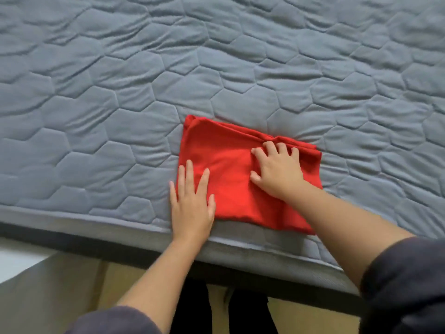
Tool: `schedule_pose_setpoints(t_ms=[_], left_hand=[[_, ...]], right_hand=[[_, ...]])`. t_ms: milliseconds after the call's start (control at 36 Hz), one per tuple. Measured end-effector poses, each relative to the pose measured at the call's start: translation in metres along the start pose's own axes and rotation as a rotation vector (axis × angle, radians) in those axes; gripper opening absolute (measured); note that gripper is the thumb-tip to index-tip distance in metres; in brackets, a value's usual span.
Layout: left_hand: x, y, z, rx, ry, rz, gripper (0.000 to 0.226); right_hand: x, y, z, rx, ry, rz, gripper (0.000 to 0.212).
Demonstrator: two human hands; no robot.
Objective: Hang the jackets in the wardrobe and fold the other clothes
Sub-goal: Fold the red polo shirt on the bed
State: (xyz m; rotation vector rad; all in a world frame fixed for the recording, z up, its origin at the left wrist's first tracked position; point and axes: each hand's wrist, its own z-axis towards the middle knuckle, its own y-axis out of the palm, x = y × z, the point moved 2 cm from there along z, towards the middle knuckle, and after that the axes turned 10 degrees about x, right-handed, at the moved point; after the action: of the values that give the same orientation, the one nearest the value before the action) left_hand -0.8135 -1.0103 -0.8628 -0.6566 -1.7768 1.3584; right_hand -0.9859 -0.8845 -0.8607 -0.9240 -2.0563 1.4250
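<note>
A red garment (231, 162), folded into a compact rectangle, lies on the grey quilted mattress (120, 104) near its front edge. My left hand (191, 201) lies flat with straight fingers on the garment's left edge, partly on the mattress. My right hand (277, 169) rests on the garment's right half with its fingertips bent and pressing into a fold near the far edge. No jacket or wardrobe is in view.
The mattress edge (96, 227) runs across the lower part of the view, with a dark bed frame below it. Beneath that are a light floor (72, 285) and my dark-clad legs. The quilted surface stretches wide on all sides of the garment.
</note>
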Motion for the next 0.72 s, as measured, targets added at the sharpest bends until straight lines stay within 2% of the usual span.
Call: schedule_pose_setpoints(t_ms=[56,111,194,222,250,306,389,528,611,722], left_hand=[[0.0,-0.011,-0.045,0.04,-0.207,-0.117,0.045],[0.003,-0.016,-0.077,0.078,-0.503,-0.318,0.035],[0.009,-0.009,-0.083,0.093,-1.154,-0.886,0.023],[0.014,-0.001,-0.081,0.046,-1.287,-1.073,0.017],[0.021,0.005,-0.077,-0.017,-1.349,-1.24,0.011],[0.038,0.016,-0.07,-0.111,-1.401,-1.507,0.006],[0.063,0.019,-0.06,-0.184,-1.487,-1.712,0.008],[0.081,0.017,-0.049,-0.158,-1.617,-1.833,0.026],[0.079,-0.006,-0.036,-0.169,-1.555,-1.867,0.034],[0.053,-0.064,0.02,-0.114,-1.277,-1.718,0.025]], right_hand=[[0.001,-0.022,0.019,0.031,-0.015,-0.017,0.053],[0.001,-0.038,0.039,0.071,-0.009,0.003,0.052],[-0.001,-0.041,0.068,0.017,0.018,0.194,0.052],[-0.001,-0.038,0.075,-0.049,0.031,0.258,0.052],[-0.001,-0.035,0.082,-0.108,0.03,0.281,0.052],[-0.001,-0.029,0.09,-0.205,0.009,0.271,0.049],[0.001,-0.026,0.09,-0.312,-0.015,0.345,0.044],[0.013,-0.041,0.082,-0.235,0.052,0.589,0.02],[0.022,-0.067,0.076,-0.149,0.151,0.708,0.02],[0.042,-0.12,0.071,-0.047,0.369,0.993,0.016]])
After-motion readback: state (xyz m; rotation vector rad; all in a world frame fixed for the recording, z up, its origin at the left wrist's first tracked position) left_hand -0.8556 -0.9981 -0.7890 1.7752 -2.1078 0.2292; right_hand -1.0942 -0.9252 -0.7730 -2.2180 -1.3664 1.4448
